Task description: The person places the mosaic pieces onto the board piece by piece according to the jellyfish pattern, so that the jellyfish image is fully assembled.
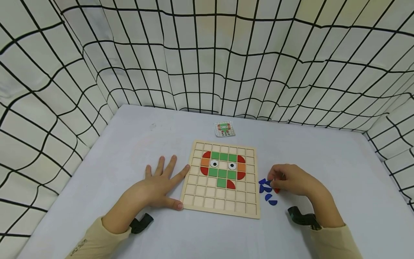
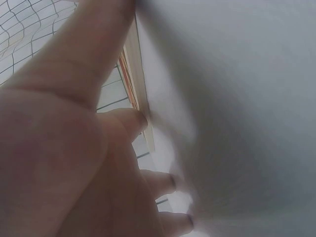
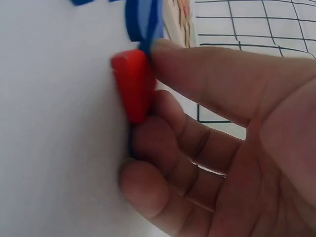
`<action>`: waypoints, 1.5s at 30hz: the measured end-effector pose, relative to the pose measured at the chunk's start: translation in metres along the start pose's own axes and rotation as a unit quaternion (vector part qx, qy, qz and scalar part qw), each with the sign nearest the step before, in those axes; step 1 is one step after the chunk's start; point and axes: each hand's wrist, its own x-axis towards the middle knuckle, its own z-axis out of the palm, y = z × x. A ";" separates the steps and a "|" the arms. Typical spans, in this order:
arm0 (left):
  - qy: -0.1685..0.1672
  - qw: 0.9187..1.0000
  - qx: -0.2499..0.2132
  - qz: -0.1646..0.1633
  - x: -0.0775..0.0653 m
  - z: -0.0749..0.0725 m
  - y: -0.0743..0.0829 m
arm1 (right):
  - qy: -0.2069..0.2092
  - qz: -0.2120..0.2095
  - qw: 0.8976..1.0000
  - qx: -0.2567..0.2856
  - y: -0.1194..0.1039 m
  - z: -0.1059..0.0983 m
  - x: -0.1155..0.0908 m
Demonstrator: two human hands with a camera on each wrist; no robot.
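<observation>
In the head view my left hand (image 1: 153, 189) lies spread on the table, thumb and index fingertips at the left edge of the wooden grid board (image 1: 220, 203). Green, red and orange tiles and two eye tiles make a pattern on the board. To the right of the board, my right hand (image 1: 291, 178) is bent over a small pile, its fingers curled. Thumb and fingertips close around a red tile (image 3: 132, 86) with rounded corners, partly hidden by the hand. A blue tile (image 3: 143, 19) stands right at the thumb tip. Several blue half-round tiles (image 1: 273, 203) lie beside it.
A small pattern card (image 1: 224, 128) lies behind the board. Black netting (image 1: 197, 61) over white sheeting encloses the white table (image 1: 155, 126) at the back and sides. A black strap piece (image 1: 141, 223) hangs at the left wrist, another (image 1: 302, 217) at the right.
</observation>
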 end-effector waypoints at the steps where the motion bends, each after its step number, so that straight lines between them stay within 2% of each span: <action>1: 0.000 1.000 0.000 0.000 0.000 0.000 0.000 | -0.003 0.000 1.000 0.002 0.000 -0.001 0.000; 7: -0.002 1.000 0.000 -0.004 0.000 -0.002 0.002 | -0.018 0.013 1.000 0.010 0.000 -0.002 -0.001; 15: -0.004 1.000 -0.001 -0.004 0.000 -0.002 0.002 | -0.006 0.004 1.000 0.003 0.001 0.003 0.002; 27: -0.006 1.000 0.001 -0.003 0.000 -0.003 0.002 | 0.045 0.004 0.999 -0.004 0.006 0.000 0.003; 31: -0.006 1.000 0.001 -0.002 0.000 -0.002 0.001 | 0.043 0.013 0.999 -0.011 0.004 0.000 0.002; 39: -0.005 1.000 0.004 -0.002 0.000 -0.001 0.001 | 0.013 0.024 1.000 -0.011 -0.002 0.003 0.001; 45: -0.001 1.000 0.001 0.004 -0.001 -0.002 0.001 | 0.027 0.007 1.000 -0.002 0.001 -0.002 -0.001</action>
